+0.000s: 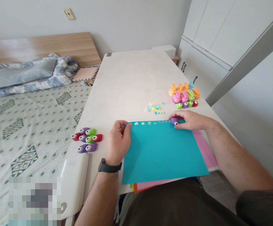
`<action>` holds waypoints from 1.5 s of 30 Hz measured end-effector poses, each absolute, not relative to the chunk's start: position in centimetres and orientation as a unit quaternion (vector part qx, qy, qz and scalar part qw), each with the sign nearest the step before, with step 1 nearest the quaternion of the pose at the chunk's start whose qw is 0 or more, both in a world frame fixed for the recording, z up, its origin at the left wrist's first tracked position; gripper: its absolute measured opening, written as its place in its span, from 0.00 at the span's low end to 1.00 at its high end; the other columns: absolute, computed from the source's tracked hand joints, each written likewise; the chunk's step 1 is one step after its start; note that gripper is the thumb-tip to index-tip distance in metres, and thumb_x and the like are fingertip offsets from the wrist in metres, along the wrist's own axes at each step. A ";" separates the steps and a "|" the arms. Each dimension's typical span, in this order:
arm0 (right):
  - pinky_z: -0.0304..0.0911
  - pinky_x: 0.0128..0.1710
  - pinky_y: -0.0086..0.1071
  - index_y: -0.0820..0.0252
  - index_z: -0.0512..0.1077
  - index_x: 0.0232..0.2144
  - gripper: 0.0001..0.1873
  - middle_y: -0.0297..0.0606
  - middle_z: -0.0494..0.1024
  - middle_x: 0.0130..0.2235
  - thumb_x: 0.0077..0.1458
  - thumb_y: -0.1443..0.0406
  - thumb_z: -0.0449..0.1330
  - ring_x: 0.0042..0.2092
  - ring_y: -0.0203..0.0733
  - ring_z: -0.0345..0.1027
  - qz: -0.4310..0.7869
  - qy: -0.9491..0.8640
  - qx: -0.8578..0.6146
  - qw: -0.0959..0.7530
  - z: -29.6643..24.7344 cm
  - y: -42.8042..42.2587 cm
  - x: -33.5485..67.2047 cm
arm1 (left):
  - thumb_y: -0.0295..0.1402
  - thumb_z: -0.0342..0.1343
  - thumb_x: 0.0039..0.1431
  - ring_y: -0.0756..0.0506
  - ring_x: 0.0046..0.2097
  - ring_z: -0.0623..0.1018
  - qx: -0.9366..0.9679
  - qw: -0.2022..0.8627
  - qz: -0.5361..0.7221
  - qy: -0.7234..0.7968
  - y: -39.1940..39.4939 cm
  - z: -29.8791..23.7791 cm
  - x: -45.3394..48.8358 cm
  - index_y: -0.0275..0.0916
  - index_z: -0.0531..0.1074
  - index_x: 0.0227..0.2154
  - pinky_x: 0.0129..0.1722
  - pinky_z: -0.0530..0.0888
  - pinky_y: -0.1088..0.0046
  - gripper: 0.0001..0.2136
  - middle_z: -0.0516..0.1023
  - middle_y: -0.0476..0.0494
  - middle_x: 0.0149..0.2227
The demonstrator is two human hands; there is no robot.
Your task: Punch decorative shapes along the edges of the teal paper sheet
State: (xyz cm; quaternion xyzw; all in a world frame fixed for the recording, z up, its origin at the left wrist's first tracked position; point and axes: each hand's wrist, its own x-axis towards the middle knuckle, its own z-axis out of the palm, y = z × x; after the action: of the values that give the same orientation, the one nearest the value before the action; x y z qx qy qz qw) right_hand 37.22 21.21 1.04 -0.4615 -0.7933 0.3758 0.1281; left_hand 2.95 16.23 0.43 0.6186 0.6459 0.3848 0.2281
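A white tabletop (127, 84) stood beside a patterned bed (28, 125), with white cabinets (204, 59) past its far right. Near the front edge, a teal card sheet (162, 153) lay over a pink sheet (205, 150) and an orange sheet (133, 188). The left hand (118, 142), curled nearly closed, held the teal sheet's far-left corner. The right hand (188, 121), fingers bent, gripped a purple craft punch (174, 121) on its far edge. One cluster of craft punches (86, 138) sat left of the sheet, another cluster of craft punches (184, 95) beyond it, near punched paper shapes (154, 108).
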 end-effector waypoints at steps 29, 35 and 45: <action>0.66 0.46 0.38 0.56 0.78 0.50 0.22 0.39 0.83 0.45 0.53 0.58 0.69 0.44 0.47 0.75 0.360 -0.789 -0.480 0.131 1.4 20.9 37.1 | 0.41 0.56 0.65 0.49 0.26 0.72 0.612 0.233 0.393 0.645 16.1 0.4 3.0 0.40 0.72 0.39 0.28 0.68 0.75 0.10 0.75 0.50 0.28; 0.66 0.45 0.39 0.56 0.78 0.50 0.22 0.39 0.82 0.44 0.53 0.58 0.68 0.43 0.47 0.74 0.368 -0.784 -0.482 0.128 1.4 21.0 37.2 | 0.43 0.56 0.66 0.49 0.25 0.71 0.610 0.230 0.389 0.651 16.1 0.5 3.0 0.40 0.73 0.40 0.27 0.67 0.75 0.11 0.74 0.50 0.26; 0.66 0.42 0.37 0.57 0.79 0.48 0.21 0.39 0.83 0.42 0.52 0.59 0.69 0.41 0.45 0.74 0.372 -0.774 -0.497 0.124 1.5 21.0 37.1 | 0.42 0.56 0.66 0.50 0.25 0.71 0.608 0.227 0.389 0.654 16.0 0.7 3.2 0.40 0.73 0.40 0.26 0.67 0.75 0.11 0.75 0.50 0.27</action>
State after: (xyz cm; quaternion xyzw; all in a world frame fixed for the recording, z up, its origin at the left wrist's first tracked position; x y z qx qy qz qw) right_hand 37.10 20.99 1.45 -0.4973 -0.7740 0.3717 0.1241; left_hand 3.15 16.02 0.73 0.6080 0.6537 0.3894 0.2267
